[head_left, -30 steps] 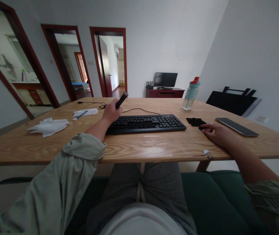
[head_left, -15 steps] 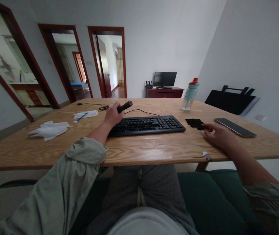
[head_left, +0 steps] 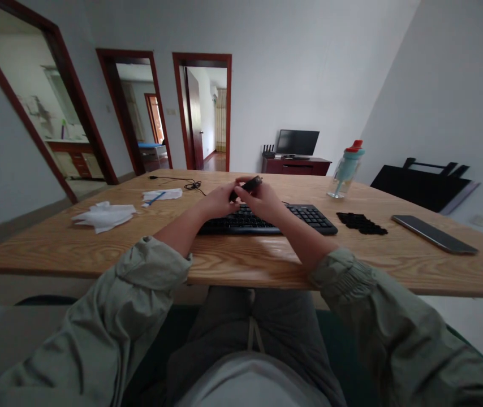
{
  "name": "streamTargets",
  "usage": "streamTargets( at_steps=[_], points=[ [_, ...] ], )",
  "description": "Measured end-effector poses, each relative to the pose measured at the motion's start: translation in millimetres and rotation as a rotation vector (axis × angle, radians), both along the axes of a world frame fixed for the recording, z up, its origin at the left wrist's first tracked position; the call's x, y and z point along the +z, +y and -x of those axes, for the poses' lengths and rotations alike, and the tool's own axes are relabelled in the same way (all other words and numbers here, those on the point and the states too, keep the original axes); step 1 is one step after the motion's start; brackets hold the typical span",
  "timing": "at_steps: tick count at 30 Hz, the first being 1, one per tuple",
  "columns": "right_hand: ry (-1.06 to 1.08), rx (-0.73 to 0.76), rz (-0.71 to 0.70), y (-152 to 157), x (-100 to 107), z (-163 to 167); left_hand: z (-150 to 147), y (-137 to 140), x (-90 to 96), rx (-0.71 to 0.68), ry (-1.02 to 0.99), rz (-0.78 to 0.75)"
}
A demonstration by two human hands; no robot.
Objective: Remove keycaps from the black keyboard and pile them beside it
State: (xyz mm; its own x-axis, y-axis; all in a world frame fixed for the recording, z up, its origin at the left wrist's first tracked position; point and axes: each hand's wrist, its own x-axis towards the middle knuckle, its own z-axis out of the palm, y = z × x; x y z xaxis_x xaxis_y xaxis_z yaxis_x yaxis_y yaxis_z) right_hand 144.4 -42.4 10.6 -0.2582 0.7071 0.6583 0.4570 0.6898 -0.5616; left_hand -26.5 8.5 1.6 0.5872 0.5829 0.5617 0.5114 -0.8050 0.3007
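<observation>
My left hand (head_left: 219, 202) is wrapped round a black cylindrical tool (head_left: 250, 185), held tilted above the keyboard; its exact kind is unclear. Close against it, my right hand (head_left: 264, 202) has its fingers closed by the tool's lower part. Whatever is between those fingertips is hidden. Under both hands lies a black keyboard (head_left: 309, 217), its middle partly covered by them. To its right, a cluster of small black pieces (head_left: 361, 223), which look like keycaps, rests on the wooden table (head_left: 241, 268).
A grey phone-like slab (head_left: 432, 233) lies at the right. Behind stands a clear bottle with a red lid (head_left: 345, 169). At the left are crumpled white tissue (head_left: 104, 216), a blue stick (head_left: 154, 199) on another tissue, and a coiled black cable (head_left: 193, 184).
My right hand has left the black pieces and moved left to meet my left hand over the keyboard. The tool stays in my left hand. The view has shifted slightly.
</observation>
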Motion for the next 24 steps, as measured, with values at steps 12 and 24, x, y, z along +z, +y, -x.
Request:
streamTargets(
  at_steps=[12,24],
  points=[
    [0.291,-0.164,0.256,31.1,-27.9,-17.9,30.9,6.2,-9.8,0.007,0.013,0.174],
    [0.282,-0.14,0.322,32.3,-33.0,-14.0,27.4,9.3,-12.1,0.013,0.091,0.21]
  ],
)
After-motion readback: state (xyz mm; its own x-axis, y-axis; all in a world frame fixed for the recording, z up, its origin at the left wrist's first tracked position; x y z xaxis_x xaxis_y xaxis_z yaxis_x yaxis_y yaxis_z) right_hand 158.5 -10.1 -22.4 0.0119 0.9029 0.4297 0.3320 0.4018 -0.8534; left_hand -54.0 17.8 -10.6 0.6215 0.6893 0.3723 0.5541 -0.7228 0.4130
